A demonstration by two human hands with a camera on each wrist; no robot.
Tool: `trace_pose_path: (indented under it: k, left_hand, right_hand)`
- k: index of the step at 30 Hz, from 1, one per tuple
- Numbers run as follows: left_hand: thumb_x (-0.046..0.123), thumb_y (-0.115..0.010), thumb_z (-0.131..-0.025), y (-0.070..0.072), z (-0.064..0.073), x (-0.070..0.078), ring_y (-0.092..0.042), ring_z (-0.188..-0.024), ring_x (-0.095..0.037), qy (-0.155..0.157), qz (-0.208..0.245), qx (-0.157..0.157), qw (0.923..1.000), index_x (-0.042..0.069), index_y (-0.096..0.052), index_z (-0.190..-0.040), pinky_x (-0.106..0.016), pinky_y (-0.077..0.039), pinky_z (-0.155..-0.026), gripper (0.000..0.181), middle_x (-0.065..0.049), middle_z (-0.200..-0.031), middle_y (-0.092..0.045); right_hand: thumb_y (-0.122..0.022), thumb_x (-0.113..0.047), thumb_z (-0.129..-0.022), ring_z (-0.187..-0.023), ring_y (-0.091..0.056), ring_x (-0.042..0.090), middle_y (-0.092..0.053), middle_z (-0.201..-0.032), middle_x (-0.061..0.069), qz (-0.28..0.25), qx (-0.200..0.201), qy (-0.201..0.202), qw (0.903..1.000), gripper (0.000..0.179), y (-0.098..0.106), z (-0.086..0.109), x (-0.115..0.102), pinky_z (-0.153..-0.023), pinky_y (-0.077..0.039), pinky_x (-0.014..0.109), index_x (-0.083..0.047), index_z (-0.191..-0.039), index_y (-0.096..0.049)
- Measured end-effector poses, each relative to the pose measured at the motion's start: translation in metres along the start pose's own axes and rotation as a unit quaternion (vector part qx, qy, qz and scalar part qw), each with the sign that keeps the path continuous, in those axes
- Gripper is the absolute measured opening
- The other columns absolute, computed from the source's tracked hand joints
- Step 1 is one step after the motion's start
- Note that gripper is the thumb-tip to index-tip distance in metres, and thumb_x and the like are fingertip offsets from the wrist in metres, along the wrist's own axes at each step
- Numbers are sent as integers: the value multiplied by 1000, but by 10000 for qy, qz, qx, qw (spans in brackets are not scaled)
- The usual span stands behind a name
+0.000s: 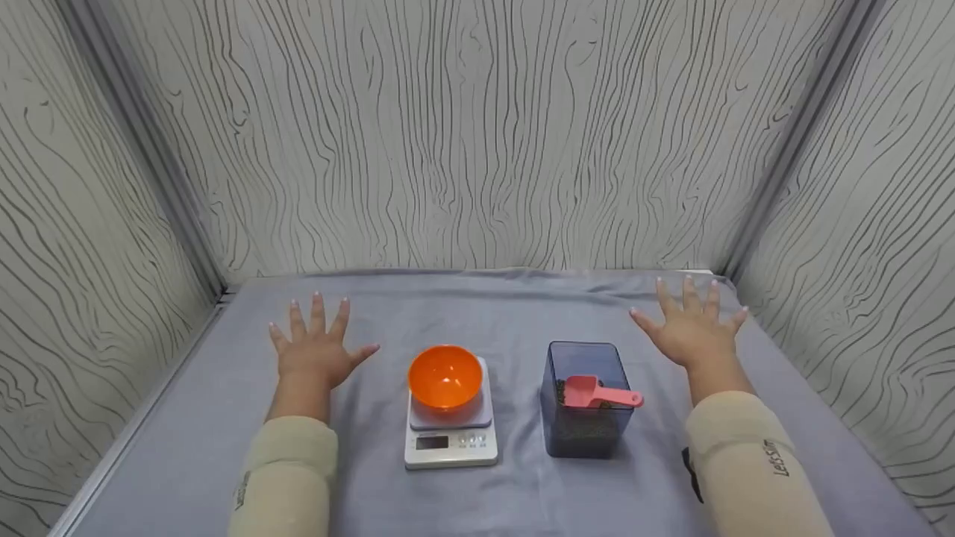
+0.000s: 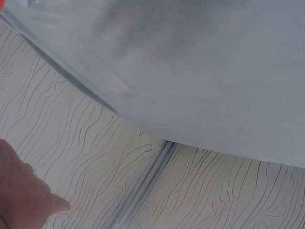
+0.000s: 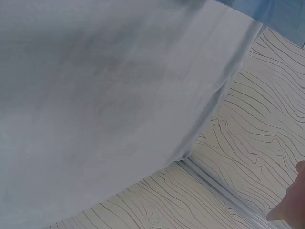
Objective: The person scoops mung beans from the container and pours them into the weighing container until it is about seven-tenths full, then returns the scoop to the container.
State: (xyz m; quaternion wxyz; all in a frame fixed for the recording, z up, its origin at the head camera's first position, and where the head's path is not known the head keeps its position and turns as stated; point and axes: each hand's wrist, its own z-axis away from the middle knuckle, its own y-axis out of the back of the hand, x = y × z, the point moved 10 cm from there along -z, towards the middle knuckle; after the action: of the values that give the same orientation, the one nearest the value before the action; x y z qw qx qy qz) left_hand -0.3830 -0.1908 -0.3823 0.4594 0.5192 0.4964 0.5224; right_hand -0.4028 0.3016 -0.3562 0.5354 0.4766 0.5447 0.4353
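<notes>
Both hands are held out with fingers spread, and neither holds anything. My left hand (image 1: 313, 354) is to the left of a white kitchen scale (image 1: 451, 447) with a small display and buttons. On the scale's platform sits an orange bowl (image 1: 445, 377), its inside bare. My right hand (image 1: 694, 335) is to the right of a dark, see-through square container (image 1: 586, 432) with small greenish grains in its lower part. A pink scoop (image 1: 582, 391) lies in the container's mouth, its handle sticking out over the right rim. In the wrist views only part of each hand shows at a lower corner.
A grey-lavender cloth (image 1: 515, 500) covers the table. White panels with a wood-grain pattern (image 1: 477, 134) stand at the back and both sides, joined by grey metal posts (image 1: 798, 142). A small black object (image 1: 692, 475) shows beside the right sleeve.
</notes>
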Motion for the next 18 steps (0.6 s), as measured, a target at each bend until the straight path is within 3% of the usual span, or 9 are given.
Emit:
trace_pose_path:
  k: [5, 12, 15, 18]
  left_hand:
    - [70, -48, -77, -18, 3, 11, 5, -133, -48, -215, 98, -184, 9996, 17, -14, -147, -66, 2, -99, 94, -22, -150, 0]
    - [67, -64, -67, -63, 18, 48, -18, -132, -43, -598, 709, -687, 9933, 13, -27, -144, -57, -15, -104, 101, -20, -147, -23]
    - [65, -68, -63, -85, 25, 58, -29, -127, -41, -604, 901, -931, 9897, 9, -33, -141, -55, -25, -101, 102, -20, -141, -33]
    - [66, -70, -60, -104, 32, 60, -34, -123, -38, -395, 1219, -1194, 9845, 7, -35, -139, -55, -31, -97, 105, -20, -137, -38]
  right_hand:
    - [-17, -77, -81, -127, 24, 49, 8, -147, 27, -35, -14, 21, 10000, 91, 0, -1, -1, -81, 22, 71, -16, -147, -3]
    - [-14, -79, -79, -127, 23, 49, 8, -148, 26, 44, 49, 50, 10000, 93, 1, -2, -2, -83, 19, 72, -16, -147, -3]
    - [-16, -78, -81, -128, 23, 49, 8, -148, 26, 62, 52, 62, 9999, 91, 1, -3, -3, -84, 17, 73, -17, -147, -3]
    - [-18, -76, -82, -128, 22, 49, 7, -148, 26, 63, 20, 69, 10000, 89, -1, -2, -4, -84, 17, 73, -17, -147, -3]
